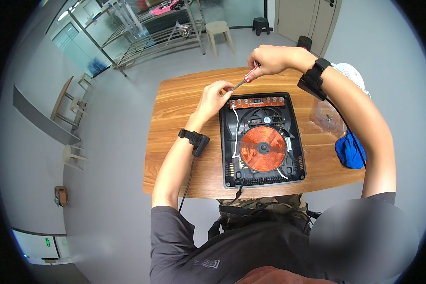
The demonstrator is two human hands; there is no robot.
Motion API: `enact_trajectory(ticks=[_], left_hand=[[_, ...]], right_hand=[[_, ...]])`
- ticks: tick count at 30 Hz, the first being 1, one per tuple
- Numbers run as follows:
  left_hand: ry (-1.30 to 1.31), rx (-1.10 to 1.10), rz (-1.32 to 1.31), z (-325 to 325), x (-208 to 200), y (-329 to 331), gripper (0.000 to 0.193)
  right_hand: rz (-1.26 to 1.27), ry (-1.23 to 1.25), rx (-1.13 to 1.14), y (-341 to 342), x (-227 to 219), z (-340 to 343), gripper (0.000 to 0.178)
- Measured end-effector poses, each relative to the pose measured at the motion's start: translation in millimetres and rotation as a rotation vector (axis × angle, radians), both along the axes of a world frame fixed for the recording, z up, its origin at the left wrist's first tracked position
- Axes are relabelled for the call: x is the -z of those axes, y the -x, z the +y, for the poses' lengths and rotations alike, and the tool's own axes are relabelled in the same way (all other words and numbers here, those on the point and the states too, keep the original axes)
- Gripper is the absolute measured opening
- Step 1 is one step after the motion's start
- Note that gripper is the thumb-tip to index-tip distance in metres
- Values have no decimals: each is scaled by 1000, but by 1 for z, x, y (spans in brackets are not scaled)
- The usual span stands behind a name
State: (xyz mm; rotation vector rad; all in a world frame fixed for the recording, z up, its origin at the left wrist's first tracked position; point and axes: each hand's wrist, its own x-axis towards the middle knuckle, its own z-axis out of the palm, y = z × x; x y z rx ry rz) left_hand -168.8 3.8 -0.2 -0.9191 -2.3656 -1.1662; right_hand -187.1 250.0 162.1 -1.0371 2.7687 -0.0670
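An opened induction cooker [296, 142] lies on the table, its black shell showing a round copper coil [263, 147], a fan and a narrow red circuit board [256, 102] along the far edge. Beyond its far left corner, my right hand [270, 60] grips a screwdriver [249, 77] by its red-and-white handle. The metal shaft slants down to the left. At the shaft's tip, the fingers of my left hand [215, 100] are pinched together, beside the cooker's corner. Whatever they hold there is too small to make out.
Right of the cooker sit a clear plastic container [327, 118] with small parts, a blue cloth [350, 150] and a white round object [350, 75] partly behind my arm. Cables hang from both wrist straps. Past the wooden table [184, 94] stand stools [217, 32] and a metal rack [151, 47].
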Motion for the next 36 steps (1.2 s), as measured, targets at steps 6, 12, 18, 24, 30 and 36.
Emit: enact_trajectory(ticks=[6,12,18,24,30,36], left_hand=[[49,-11,18,-1,7,6,23],[70,0,-248,-2,7,20,22],[246,42,-344,-6,23,37,20],[270,43,-313,-12,39,47,16],[266,46,-370,-14,28,42,16],[289,53,-341,-12,30,42,15]], right_hand=[[-146,159,-23,12,-9,-8,47],[21,303,-121,25,0,-31,36],[-2,225,-131,34,26,-56,36],[-28,213,-137,44,37,-66,39],[-57,176,-84,41,32,-68,43],[-53,173,-74,44,38,-67,43]])
